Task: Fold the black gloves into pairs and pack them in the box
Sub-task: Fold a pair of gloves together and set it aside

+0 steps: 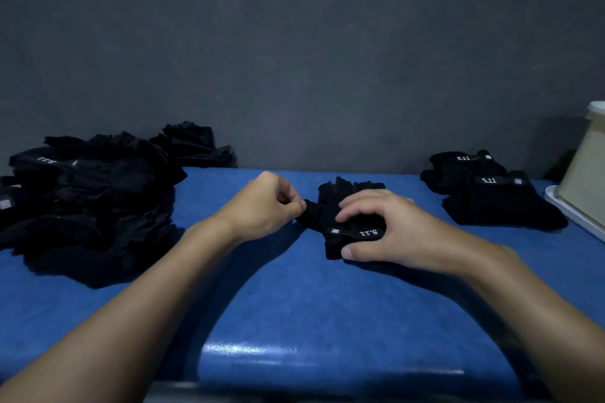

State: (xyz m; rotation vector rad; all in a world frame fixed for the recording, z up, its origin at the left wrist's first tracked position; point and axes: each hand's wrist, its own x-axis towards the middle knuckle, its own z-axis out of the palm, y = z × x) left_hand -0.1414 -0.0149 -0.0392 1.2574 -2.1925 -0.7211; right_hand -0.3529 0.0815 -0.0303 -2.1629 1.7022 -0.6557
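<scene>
A black glove pair (330,211) with a "5.11" wrist label lies on the blue table (294,298) at centre. My right hand (383,232) grips its wrist end, fingers curled over the top and thumb at the near edge. My left hand (271,203) pinches the glove's left edge between thumb and fingertips. A large heap of loose black gloves (85,196) sits at the left. Two folded glove pairs (491,190) lie at the right. A pale box (586,167) stands at the far right edge, cut off by the frame.
A white tray or lid (569,216) lies under the box at the right. A grey wall rises behind the table. Another small clump of black gloves (196,144) sits at the back left against the wall.
</scene>
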